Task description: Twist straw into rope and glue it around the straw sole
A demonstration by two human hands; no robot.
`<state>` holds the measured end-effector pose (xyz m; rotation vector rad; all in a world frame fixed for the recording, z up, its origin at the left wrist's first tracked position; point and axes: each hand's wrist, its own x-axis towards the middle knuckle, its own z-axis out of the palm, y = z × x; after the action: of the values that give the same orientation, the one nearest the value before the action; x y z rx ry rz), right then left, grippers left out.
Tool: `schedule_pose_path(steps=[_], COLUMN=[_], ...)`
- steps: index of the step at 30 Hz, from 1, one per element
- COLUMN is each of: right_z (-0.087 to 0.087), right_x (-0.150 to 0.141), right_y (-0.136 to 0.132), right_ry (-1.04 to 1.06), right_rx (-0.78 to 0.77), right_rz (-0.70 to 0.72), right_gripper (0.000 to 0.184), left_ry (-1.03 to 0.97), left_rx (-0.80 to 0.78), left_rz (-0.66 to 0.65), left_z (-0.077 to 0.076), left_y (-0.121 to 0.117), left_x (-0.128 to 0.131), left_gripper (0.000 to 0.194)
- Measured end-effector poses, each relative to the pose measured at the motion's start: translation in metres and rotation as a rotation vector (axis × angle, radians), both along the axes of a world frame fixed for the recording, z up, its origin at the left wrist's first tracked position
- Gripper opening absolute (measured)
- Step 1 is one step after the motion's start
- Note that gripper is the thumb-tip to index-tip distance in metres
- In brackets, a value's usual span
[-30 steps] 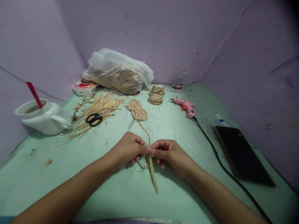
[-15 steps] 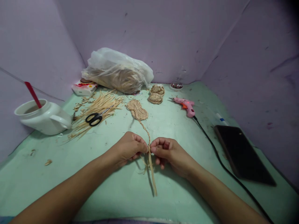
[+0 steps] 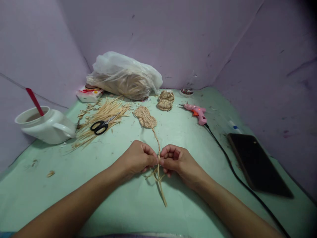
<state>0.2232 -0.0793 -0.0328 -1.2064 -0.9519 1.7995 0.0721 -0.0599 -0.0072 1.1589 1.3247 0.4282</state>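
Both my hands meet at the middle of the green table (image 3: 123, 205). My left hand (image 3: 138, 158) and my right hand (image 3: 177, 161) each pinch the near end of a braided straw cord (image 3: 157, 140). The cord runs away from me to a flat coiled straw piece (image 3: 146, 117). Loose straw strands (image 3: 160, 186) hang from the pinch toward me and lie on the table.
Black scissors (image 3: 99, 126) lie on a heap of straw strips (image 3: 104, 115). A white pot (image 3: 46, 125) with a red stick stands at the left. A plastic bag (image 3: 125, 76) of straw, small coils (image 3: 165, 100), a pink glue gun (image 3: 196, 112) with cable and a dark phone (image 3: 257, 165) sit around.
My fingers have shifted slightly on the cord; the loose strands below the pinch have swung a little and spread. The rest has not moved.
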Motion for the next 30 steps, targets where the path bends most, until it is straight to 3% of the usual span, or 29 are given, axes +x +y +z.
schedule_pose_path(steps=[3, 10, 13, 18, 22, 25, 30], right_z=[0.0, -0.002, -0.002, -0.002, -0.001, -0.001, 0.002], right_x=[0.0, 0.001, 0.0, -0.001, -0.001, -0.001, 0.0], right_y=[0.0, 0.0, -0.001, -0.003, -0.003, -0.003, -0.004], right_ry=[-0.008, -0.016, -0.009, 0.055, 0.053, 0.051, 0.136], right_rx=[0.008, 0.037, 0.037, 0.018, 0.016, 0.011, -0.044], right_rz=[0.01, -0.01, -0.026, -0.053, -0.035, -0.031, -0.021], right_gripper=[0.034, 0.031, 0.027, 0.025, 0.024, 0.022, 0.022], left_ry=[0.047, 0.06, 0.124, 0.554, 0.848, 0.956, 0.959], left_rx=[0.065, -0.015, 0.0, 0.444, 0.727, 0.913, 1.236], left_rz=[-0.041, -0.042, -0.118, -0.289, -0.434, -0.508, -0.714], left_z=[-0.003, -0.003, -0.001, 0.007, 0.01, 0.002, -0.019], left_y=[-0.001, 0.0, -0.004, -0.028, -0.052, -0.063, -0.07], left_x=[0.0, 0.0, 0.0, 0.005, 0.011, 0.016, 0.024], left_gripper=[0.005, 0.007, 0.007, 0.031, 0.032, 0.028, 0.027])
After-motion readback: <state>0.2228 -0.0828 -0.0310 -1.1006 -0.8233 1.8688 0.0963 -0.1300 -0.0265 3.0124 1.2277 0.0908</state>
